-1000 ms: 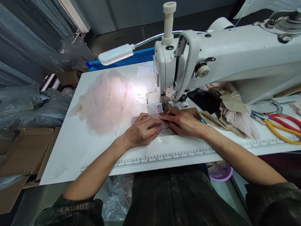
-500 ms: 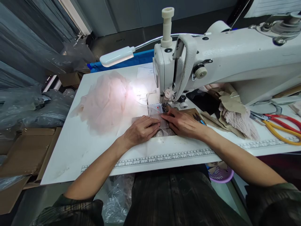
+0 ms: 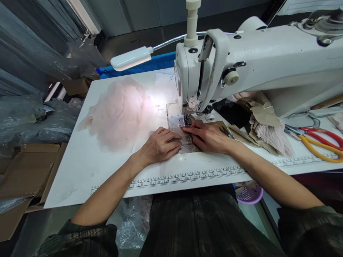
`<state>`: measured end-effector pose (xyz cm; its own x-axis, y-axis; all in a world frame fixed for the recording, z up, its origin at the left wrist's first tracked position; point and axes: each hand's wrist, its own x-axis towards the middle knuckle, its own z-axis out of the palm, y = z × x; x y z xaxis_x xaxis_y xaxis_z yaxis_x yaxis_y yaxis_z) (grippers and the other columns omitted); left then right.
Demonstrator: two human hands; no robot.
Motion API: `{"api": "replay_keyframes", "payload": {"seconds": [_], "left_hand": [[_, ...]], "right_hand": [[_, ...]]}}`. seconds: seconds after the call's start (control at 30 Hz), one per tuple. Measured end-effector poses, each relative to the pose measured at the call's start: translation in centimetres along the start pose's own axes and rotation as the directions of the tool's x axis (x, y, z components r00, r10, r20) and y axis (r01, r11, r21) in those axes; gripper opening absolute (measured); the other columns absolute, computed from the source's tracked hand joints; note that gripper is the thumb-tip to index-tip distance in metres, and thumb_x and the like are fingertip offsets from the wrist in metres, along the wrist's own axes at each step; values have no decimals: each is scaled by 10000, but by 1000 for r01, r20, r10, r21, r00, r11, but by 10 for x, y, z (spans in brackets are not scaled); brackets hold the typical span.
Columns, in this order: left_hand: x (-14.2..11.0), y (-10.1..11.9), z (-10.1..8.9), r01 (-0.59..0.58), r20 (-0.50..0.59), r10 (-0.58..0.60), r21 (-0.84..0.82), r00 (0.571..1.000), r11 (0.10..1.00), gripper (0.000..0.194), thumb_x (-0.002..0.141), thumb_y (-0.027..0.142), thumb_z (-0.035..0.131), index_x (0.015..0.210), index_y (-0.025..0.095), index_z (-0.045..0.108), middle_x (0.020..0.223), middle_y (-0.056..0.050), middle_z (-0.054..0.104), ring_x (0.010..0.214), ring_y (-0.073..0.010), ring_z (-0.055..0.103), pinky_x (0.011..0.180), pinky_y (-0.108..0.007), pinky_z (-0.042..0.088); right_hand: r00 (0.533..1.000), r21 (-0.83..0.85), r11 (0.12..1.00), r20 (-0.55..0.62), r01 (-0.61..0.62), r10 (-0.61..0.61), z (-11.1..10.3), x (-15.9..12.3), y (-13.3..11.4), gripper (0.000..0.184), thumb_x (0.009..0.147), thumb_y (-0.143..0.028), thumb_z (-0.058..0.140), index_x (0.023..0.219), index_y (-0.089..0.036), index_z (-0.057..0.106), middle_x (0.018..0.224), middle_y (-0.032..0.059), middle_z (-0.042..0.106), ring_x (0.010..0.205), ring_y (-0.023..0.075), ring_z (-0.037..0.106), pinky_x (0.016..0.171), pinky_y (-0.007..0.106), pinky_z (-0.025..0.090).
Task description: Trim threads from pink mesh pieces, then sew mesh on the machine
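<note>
Sheer pale fabric (image 3: 179, 132) lies flat on the sewing machine (image 3: 186, 80) bed, just in front of the presser foot (image 3: 189, 118). My left hand (image 3: 163, 144) is closed on its left side, fingers together and pointing at the foot. My right hand (image 3: 209, 137) pinches the fabric close to the foot, its index finger near my left fingertips. Under the thin layer the metal plate (image 3: 190, 148) shows through. A big heap of pale pink tulle (image 3: 118, 110) spreads to the left of the needle area. The thumbs are mostly hidden.
Small snips (image 3: 225, 131) rest right of my right hand. Beige and lace scraps (image 3: 268, 125) and scissors with red and yellow handles (image 3: 320, 142) lie further right. A lit lamp (image 3: 131, 59) hangs over the tulle. A printed ruler (image 3: 177, 180) runs along the front edge.
The view has shifted slightly. Both hands stay in nearly the same place by the presser foot; the fabric between them lies a little differently over the plate.
</note>
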<state>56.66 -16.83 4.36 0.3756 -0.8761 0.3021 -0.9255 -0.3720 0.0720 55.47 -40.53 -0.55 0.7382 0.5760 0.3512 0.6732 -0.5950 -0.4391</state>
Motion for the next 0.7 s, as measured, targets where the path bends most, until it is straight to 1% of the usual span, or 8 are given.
{"api": "replay_keyframes", "payload": {"seconds": [0.1,0.2,0.27,0.33,0.43,0.53,0.6,0.7], "left_hand": [[-1,-2,-1,79,19,-78,-56,997,995,175,910,262,569,867,210,730,1119,-76,702,1001,-204,648,900,-428,494],[-3,-4,-3,200,113,-190,-84,975,976,218,918,316,558,889,222,752,1316,-109,608,1244,-287,545,1051,-564,394],[-5,-4,-3,262,165,-247,-79,955,962,221,915,343,565,908,232,756,1410,-112,534,1308,-324,486,1066,-624,349],[-4,-2,-4,269,153,-259,-54,954,962,206,907,343,577,905,242,757,1442,-104,502,1321,-334,462,1051,-629,349],[-1,3,-5,187,65,-187,18,980,982,175,889,316,600,920,235,752,1381,-110,560,1211,-314,535,982,-569,393],[1,8,-6,54,61,-57,44,996,998,158,891,266,587,932,209,728,1168,-94,687,957,-228,615,890,-469,418],[1,9,-5,-12,64,9,45,998,999,146,900,216,565,897,200,710,1040,-61,723,841,-178,609,859,-417,420],[0,8,-3,-49,25,47,72,999,996,133,902,177,562,877,186,692,986,-48,734,772,-151,594,815,-374,433]], "right_hand": [[999,-28,1000,37,2,-1,-1,3,-2,450,903,-170,437,1335,-198,559,1123,116,575,835,191,584,730,320,500],[997,-123,992,78,-16,26,-1,6,-6,444,888,-179,453,1316,-180,571,1128,143,563,784,192,562,641,298,463],[995,-166,986,91,-28,44,-1,6,-9,435,887,-178,453,1303,-169,579,1120,154,559,779,196,555,616,290,442],[995,-184,982,92,-32,50,0,5,-11,438,891,-179,449,1311,-165,573,1125,160,557,777,199,555,605,289,435],[995,-171,985,83,-34,49,1,4,-10,441,895,-187,447,1319,-170,571,1141,161,555,792,207,563,605,297,445],[998,-129,991,52,-40,47,2,3,-8,440,897,-187,445,1317,-190,577,1137,142,565,846,215,574,647,307,476],[999,-92,995,22,-44,47,2,2,-6,437,900,-177,439,1310,-192,589,1121,131,575,874,216,579,696,320,495],[1000,-20,1000,-4,-19,19,2,0,-3,439,904,-158,439,1308,-196,604,1102,121,578,887,209,585,768,338,506]]}}
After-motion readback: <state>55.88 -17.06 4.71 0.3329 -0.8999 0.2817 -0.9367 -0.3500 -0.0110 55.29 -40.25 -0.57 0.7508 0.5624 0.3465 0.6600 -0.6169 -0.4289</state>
